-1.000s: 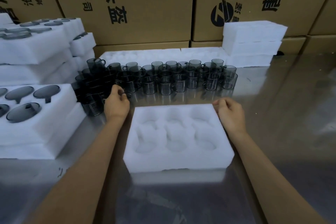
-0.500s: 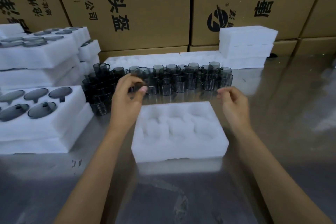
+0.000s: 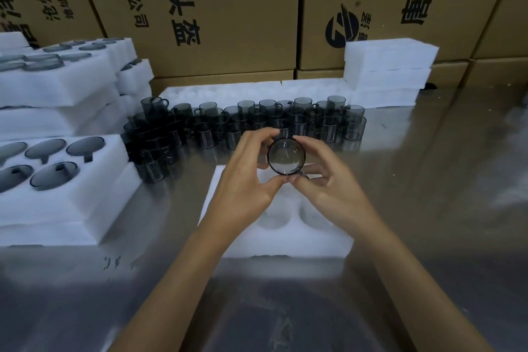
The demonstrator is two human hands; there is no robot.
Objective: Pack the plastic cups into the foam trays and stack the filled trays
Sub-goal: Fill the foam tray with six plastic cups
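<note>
I hold one cup (image 3: 286, 156) between both hands above the far half of the empty tray (image 3: 285, 237), its mouth or base turned toward me so I see it as a dark ring. My left hand (image 3: 245, 188) curls round it from nine o'clock, fingers over the top of the rim and thumb under it at about six. My right hand (image 3: 328, 180) grips it from three o'clock, fingers arched over the far side and thumb meeting my left thumb below; the handle shows just under the ring by my right thumb. The cup is off the foam, not seated in any pocket.

The tray lies on the steel table (image 3: 443, 208) straight before me, and two of its pockets show between my wrists. At twelve o'clock, beyond my hands, the loose cups (image 3: 257, 123) stand in a crowded row, running toward ten o'clock. At nine o'clock sits a filled tray (image 3: 94, 180) on top of another, with taller stacks (image 3: 57, 86) behind it at ten. Spare foam (image 3: 388, 66) is piled at one o'clock, against the cartons (image 3: 228, 8).
</note>
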